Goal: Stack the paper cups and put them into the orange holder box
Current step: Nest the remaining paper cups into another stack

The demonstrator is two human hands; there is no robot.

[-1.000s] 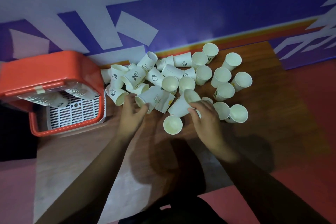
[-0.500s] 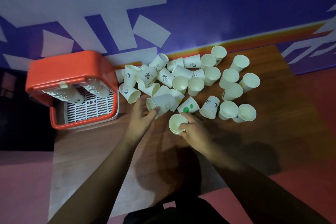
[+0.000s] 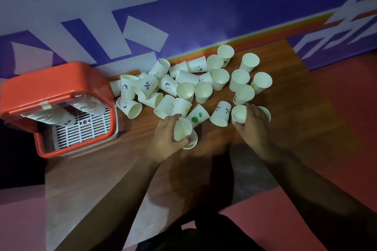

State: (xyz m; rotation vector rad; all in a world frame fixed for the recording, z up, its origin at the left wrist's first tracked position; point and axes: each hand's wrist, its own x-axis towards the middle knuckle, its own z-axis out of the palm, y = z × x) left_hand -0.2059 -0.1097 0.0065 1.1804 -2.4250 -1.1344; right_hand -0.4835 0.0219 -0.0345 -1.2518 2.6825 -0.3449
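Note:
Several white paper cups [image 3: 203,91] lie scattered or stand upright across the far half of a wooden table [image 3: 204,169]. My left hand [image 3: 167,138] grips a paper cup [image 3: 182,131] and holds it over a short stack [image 3: 192,141] on the table. My right hand [image 3: 254,126] curls round an upright cup [image 3: 238,114] at the pile's near right. The orange holder box [image 3: 59,85] stands at the table's left end, with stacked cups [image 3: 53,117] lying across its white grille.
A purple and white wall runs behind the table. The table's left edge lies just past the box, its near edge close to my body. Red floor shows at right and below. Bare wood lies between my forearms.
My right hand let go of the short stack and moved right onto an upright cup. My left hand picked up a cup and brought it over the stack. The view shifted left.

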